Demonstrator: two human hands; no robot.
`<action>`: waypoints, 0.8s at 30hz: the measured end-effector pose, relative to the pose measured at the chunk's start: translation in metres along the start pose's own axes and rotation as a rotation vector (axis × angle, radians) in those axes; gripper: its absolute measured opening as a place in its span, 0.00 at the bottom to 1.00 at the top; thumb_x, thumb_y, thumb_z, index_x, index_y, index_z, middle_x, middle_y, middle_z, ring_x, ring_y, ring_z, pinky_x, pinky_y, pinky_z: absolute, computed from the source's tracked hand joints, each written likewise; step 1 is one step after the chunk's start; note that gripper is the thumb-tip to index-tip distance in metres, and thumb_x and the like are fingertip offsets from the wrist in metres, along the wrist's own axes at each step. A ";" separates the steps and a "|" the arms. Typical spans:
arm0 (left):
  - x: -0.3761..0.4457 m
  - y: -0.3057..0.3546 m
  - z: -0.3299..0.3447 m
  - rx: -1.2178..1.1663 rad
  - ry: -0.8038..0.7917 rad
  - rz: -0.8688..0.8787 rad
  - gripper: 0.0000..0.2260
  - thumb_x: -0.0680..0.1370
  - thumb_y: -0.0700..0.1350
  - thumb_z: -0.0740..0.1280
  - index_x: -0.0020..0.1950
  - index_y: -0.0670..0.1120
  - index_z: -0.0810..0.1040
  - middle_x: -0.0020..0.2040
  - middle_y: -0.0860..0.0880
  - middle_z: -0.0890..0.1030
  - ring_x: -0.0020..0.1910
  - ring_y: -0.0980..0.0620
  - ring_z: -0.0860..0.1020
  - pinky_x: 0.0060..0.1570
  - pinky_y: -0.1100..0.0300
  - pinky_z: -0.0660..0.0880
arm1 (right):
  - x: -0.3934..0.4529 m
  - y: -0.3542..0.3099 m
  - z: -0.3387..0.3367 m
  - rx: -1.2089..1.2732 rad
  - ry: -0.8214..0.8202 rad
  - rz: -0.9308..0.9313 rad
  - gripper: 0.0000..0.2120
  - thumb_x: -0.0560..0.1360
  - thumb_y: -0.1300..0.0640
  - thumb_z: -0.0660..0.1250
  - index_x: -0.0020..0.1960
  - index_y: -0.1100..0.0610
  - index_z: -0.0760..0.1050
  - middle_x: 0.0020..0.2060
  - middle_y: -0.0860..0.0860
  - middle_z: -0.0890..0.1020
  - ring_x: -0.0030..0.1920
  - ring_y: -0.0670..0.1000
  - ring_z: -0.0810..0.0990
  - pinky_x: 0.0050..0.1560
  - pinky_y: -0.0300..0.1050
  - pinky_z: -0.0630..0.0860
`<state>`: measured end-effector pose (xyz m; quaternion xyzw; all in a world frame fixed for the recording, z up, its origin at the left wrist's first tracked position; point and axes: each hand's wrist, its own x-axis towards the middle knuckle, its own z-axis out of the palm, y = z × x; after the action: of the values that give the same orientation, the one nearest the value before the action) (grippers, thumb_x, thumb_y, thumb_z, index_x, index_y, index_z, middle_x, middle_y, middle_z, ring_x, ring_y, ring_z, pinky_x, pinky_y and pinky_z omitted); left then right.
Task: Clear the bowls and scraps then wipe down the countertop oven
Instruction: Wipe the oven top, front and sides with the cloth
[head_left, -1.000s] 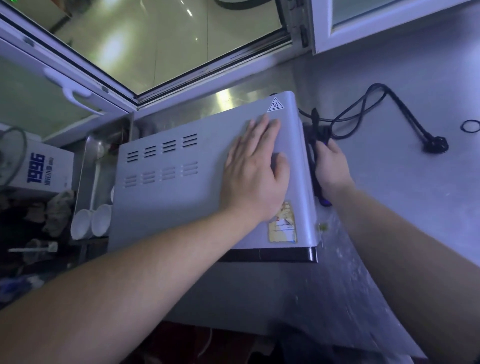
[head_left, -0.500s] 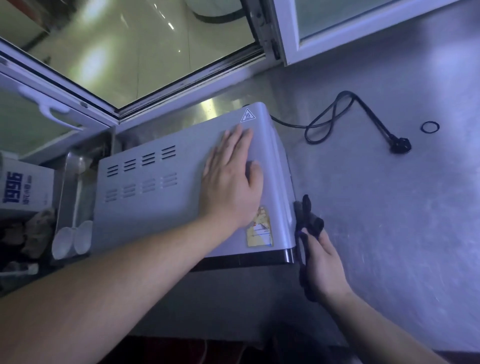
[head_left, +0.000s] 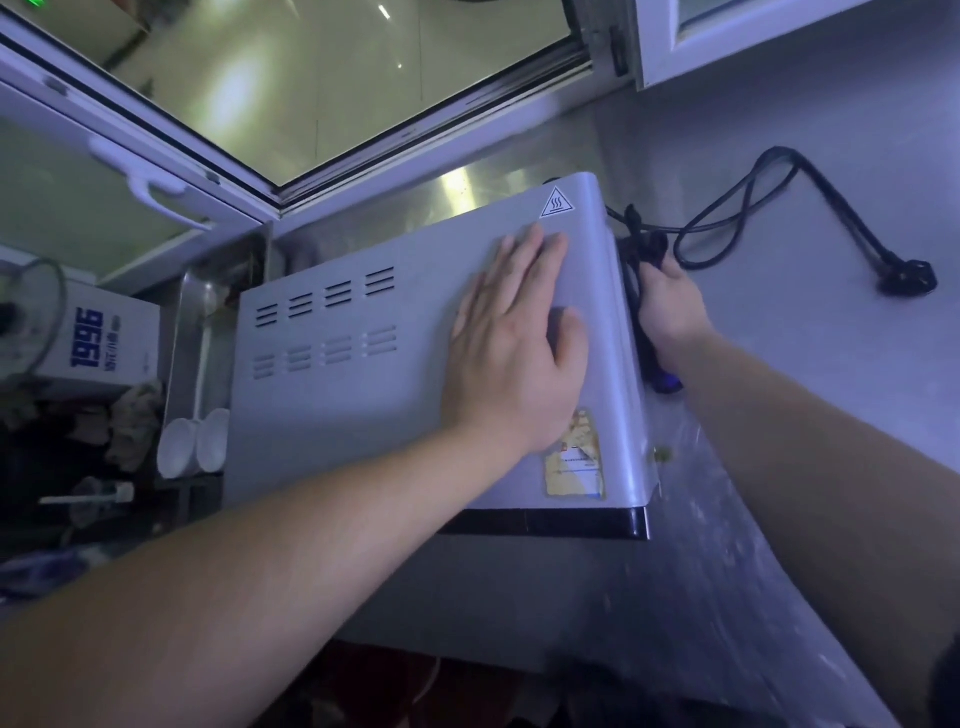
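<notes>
A silver countertop oven (head_left: 363, 395) stands on the steel counter, its vented top facing me. My left hand (head_left: 519, 343) lies flat on the right part of the oven's top, fingers straight. My right hand (head_left: 670, 306) grips a dark cloth (head_left: 641, 249) and holds it against the oven's right side wall, toward the back. Part of the cloth hangs below the hand. Two white bowls (head_left: 195, 441) sit in a steel tray (head_left: 187, 312) left of the oven.
The oven's black power cord (head_left: 779, 208) lies looped on the steel counter (head_left: 805, 364) to the right, its plug (head_left: 906, 278) unplugged. A white box marked 1996 (head_left: 98, 338) stands at the left. A window frame (head_left: 363, 150) runs behind the oven.
My right hand with the cloth has slid from the oven's front right corner back along its right side. My left hand stays flat on the top.
</notes>
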<state>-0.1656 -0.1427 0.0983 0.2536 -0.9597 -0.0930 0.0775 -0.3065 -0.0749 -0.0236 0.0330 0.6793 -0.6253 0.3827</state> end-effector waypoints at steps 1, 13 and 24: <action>0.000 0.000 0.000 0.001 -0.003 -0.001 0.28 0.80 0.51 0.53 0.81 0.50 0.63 0.82 0.53 0.61 0.81 0.55 0.54 0.79 0.49 0.54 | -0.003 0.002 0.000 0.014 0.012 -0.003 0.18 0.83 0.50 0.57 0.70 0.49 0.76 0.59 0.47 0.80 0.57 0.49 0.77 0.45 0.36 0.71; 0.000 -0.002 0.001 0.015 -0.003 0.002 0.26 0.81 0.49 0.55 0.81 0.50 0.63 0.82 0.54 0.60 0.81 0.54 0.55 0.79 0.49 0.55 | -0.156 0.111 -0.026 0.237 0.018 0.148 0.16 0.82 0.48 0.62 0.66 0.32 0.75 0.57 0.40 0.85 0.47 0.47 0.80 0.47 0.43 0.75; 0.000 0.000 0.000 0.019 -0.019 -0.001 0.27 0.81 0.49 0.54 0.81 0.50 0.62 0.82 0.54 0.59 0.81 0.55 0.54 0.79 0.51 0.53 | -0.093 0.077 -0.023 -0.026 0.088 -0.053 0.07 0.81 0.52 0.62 0.50 0.50 0.78 0.55 0.50 0.80 0.55 0.49 0.79 0.62 0.51 0.76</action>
<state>-0.1660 -0.1426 0.0983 0.2538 -0.9611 -0.0865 0.0658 -0.2116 0.0019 -0.0365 0.0376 0.7040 -0.6243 0.3363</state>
